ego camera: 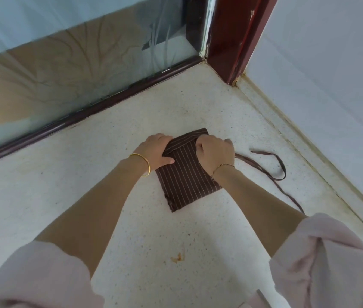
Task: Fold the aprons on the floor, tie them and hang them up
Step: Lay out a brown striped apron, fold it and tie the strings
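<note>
Our brown striped apron (187, 183) lies folded small on the speckled floor (120, 218). Our left hand (156, 150) and right hand (216, 154) each clutch its far edge. We judge the apron soft, light and floppy, best held by its folded edges. Its ties (274, 167) trail loose to the right.

Soft even daylight, faint shadows, wide-angle bending at edges, sleeves (31, 278) blurred, glass door (76, 52) w/ reflections

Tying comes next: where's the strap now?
Head view: the strap lies looped on the floor right of the apron, just past the right hand.
</note>
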`<state>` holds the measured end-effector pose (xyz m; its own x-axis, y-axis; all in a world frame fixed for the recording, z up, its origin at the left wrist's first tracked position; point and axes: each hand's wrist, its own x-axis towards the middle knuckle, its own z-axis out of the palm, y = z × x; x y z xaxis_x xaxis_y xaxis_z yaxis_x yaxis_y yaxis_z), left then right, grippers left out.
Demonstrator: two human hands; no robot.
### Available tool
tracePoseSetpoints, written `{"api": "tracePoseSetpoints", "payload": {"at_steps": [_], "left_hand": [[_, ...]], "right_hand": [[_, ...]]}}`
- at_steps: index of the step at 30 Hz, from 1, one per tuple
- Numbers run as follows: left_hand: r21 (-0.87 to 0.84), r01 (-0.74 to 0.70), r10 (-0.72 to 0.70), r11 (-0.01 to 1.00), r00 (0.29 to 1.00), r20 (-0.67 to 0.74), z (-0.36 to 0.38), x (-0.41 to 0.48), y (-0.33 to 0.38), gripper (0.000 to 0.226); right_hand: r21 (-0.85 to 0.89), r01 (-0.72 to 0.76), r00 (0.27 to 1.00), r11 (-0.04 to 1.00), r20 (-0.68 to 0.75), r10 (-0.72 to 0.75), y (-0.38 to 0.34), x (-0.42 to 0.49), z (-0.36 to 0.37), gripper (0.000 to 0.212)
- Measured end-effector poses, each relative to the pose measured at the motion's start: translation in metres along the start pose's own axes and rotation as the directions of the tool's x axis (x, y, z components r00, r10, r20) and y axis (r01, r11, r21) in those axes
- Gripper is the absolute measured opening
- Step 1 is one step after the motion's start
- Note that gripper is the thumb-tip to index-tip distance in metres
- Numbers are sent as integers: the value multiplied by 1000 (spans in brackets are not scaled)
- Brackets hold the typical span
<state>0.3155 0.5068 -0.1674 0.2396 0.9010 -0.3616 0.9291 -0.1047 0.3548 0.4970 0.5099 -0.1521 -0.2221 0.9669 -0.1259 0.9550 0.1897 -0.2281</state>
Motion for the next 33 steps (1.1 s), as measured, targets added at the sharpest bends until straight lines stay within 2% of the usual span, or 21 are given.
{"api": "tracePoseSetpoints", "payload": {"at_steps": [2, 4, 6, 9, 13, 16, 17, 18, 19, 23, 26, 31, 33], "left_hand": [[70, 36, -38, 997, 999, 30, -3, 10, 2, 74], [122, 53, -58, 991, 998, 35, -4, 15, 2, 74], [144, 80, -86, 986, 996, 34, -5, 17, 4, 75], [176, 132, -142, 976, 989, 46, -5, 18, 10, 74], [196, 154, -172, 969, 982, 81, -8, 20, 14, 75], [160, 155, -176, 975, 976, 127, -9, 17, 17, 73], [138, 161, -180, 977, 973, 141, -9, 16, 18, 72], [118, 167, -184, 979, 971, 155, -8, 14, 19, 71], [103, 172, -188, 980, 967, 170, -8, 12, 21, 71], [32, 170, -173, 985, 960, 218, -2, 1, 21, 72], [-11, 150, -143, 989, 964, 224, 1, -7, 20, 68], [-141, 133, -89, 981, 956, 279, -4, -26, 20, 57], [-176, 131, -85, 976, 965, 249, -12, -31, 19, 54]], "right_hand": [[-76, -56, 990, 996, -132, 46, 3, 7, -2, 21], [-68, 2, 994, 998, -112, -9, 8, 15, -3, 27], [-27, 116, 990, 993, 89, -113, 13, 26, -1, 45], [-25, 203, 917, 979, 357, -181, 16, 42, 1, 55], [-67, 220, 863, 973, 478, -162, 12, 56, -7, 48], [-64, 170, 794, 983, 600, -98, 7, 62, -13, 53], [-19, 106, 787, 994, 612, -73, 5, 64, -16, 49], [16, 63, 789, 998, 611, -60, 4, 64, -17, 36], [20, 60, 796, 998, 602, -60, 4, 63, -18, 29], [-116, 266, 843, 957, 509, -173, 12, 47, -16, 37], [-135, 344, 844, 929, 478, -243, 19, 37, -6, 45], [43, 287, 846, 957, 457, -274, 20, 23, -3, 30], [120, 254, 865, 960, 416, -281, 19, 20, -9, 20]]}}
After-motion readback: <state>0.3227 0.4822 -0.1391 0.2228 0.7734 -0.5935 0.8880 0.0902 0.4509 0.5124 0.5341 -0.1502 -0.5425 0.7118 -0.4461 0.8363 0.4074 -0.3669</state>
